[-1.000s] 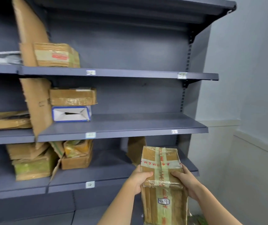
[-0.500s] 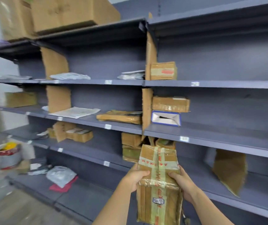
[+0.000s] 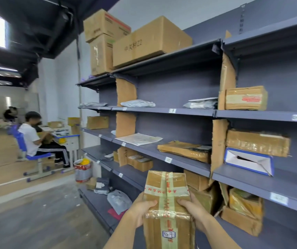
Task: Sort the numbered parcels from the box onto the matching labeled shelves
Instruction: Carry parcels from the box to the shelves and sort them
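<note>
Both forearms extend forward from the lower frame edge. Left hand (image 3: pixel 141 209) grips the parcel (image 3: pixel 167 209) on its left side, thumb on top. Right hand (image 3: pixel 191 210) grips its right side likewise.

The parcel (image 3: pixel 168 211) was brown with pale tape that had red writing. Its little label (image 3: pixel 169 234) was white. The shelves (image 3: pixel 180 159) were dark grey-blue. At right, one box (image 3: pixel 248 161) was white with blue edges.
</note>
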`<state>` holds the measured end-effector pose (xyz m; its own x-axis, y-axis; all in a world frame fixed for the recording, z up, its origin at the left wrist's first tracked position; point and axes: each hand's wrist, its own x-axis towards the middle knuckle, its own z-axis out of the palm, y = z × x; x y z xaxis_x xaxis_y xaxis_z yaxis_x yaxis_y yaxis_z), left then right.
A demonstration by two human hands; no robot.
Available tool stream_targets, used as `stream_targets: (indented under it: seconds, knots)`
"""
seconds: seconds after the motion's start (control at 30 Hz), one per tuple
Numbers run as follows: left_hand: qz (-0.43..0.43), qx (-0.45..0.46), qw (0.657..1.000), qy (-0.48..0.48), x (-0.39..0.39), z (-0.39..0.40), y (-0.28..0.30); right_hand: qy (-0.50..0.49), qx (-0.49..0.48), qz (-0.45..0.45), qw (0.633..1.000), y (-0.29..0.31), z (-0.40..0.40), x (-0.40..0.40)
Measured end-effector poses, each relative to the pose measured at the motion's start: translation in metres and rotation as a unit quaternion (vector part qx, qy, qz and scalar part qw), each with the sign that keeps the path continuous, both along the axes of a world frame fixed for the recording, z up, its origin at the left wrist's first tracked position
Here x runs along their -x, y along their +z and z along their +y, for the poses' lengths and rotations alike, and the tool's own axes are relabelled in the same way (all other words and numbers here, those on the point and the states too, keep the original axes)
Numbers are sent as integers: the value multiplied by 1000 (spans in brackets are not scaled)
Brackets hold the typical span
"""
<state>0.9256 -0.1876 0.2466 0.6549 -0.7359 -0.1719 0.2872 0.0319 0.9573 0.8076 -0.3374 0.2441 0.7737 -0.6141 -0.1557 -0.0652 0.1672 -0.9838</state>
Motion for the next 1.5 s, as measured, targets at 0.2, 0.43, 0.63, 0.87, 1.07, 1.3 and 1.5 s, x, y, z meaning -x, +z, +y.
stream_targets:
  seconds: [0.2, 0.43, 0.63, 0.87, 1.07, 1.3, 1.5]
  knots:
    - [35, -26, 997, 70, -20, 21, -3, 60, -6, 2, 998, -9, 6, -43]
    - [27, -41, 992, 118, -49, 39, -2, 101, -16, -2, 995, -15, 17, -89]
    - [31, -49, 989, 133, -102, 51, 0, 120, -17, 4, 993, -11, 29, -142]
    - [0, -34, 990, 137, -196, 70, 14, 131, 31, 2, 991, 14, 50, -238]
    - [-31, -3, 992, 120, -288, 83, 48, 111, 30, -36, 993, 48, 67, -319]
    - [-63, 31, 992, 100, -365, 56, 93, 80, 50, -52, 994, 95, 44, -390]
    - [-107, 27, 990, 87, -429, 10, 128, 47, 50, -67, 995, 125, 1, -452]
